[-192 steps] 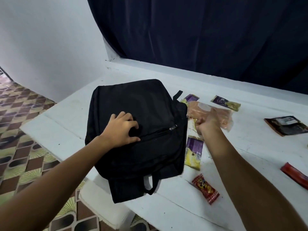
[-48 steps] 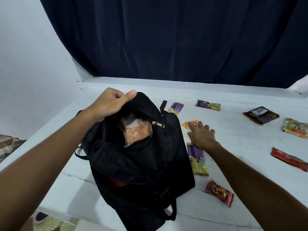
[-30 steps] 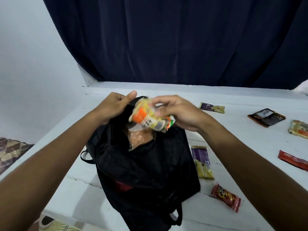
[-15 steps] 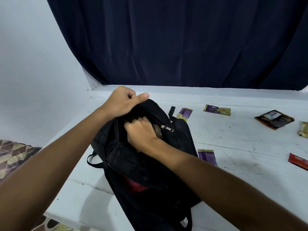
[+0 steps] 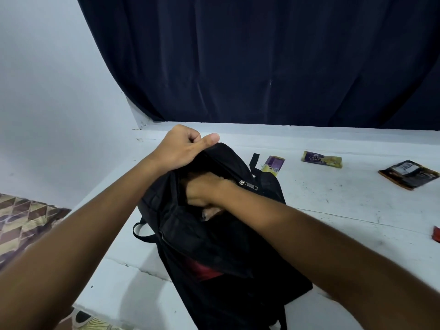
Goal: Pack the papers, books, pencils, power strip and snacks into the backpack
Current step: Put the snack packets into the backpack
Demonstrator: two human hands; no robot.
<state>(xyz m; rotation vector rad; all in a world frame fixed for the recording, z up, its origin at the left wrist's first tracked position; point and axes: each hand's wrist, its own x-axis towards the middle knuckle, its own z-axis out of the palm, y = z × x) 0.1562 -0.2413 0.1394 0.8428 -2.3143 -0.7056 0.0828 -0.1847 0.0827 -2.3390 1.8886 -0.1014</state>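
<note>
A black backpack (image 5: 214, 236) lies on the white table (image 5: 345, 210) with its top pocket unzipped. My left hand (image 5: 183, 148) grips the upper edge of the opening and holds it up. My right hand (image 5: 204, 191) is pushed into the opening; its fingers are hidden inside, so what they hold cannot be made out. Loose snacks lie to the right: a purple and yellow packet (image 5: 273, 163) beside the bag's top strap, a purple and yellow bar (image 5: 321, 159) further right, and a dark brown packet (image 5: 408, 173).
A red wrapper (image 5: 437, 233) shows at the right edge of the frame. A dark blue curtain (image 5: 262, 58) hangs behind the table. The table's left edge drops to a patterned floor (image 5: 21, 222). A white wall stands on the left.
My right hand carried an orange and yellow snack packet from the table into the backpack and now sits deeper in the opening. My left hand has kept hold of the opening's edge.
</note>
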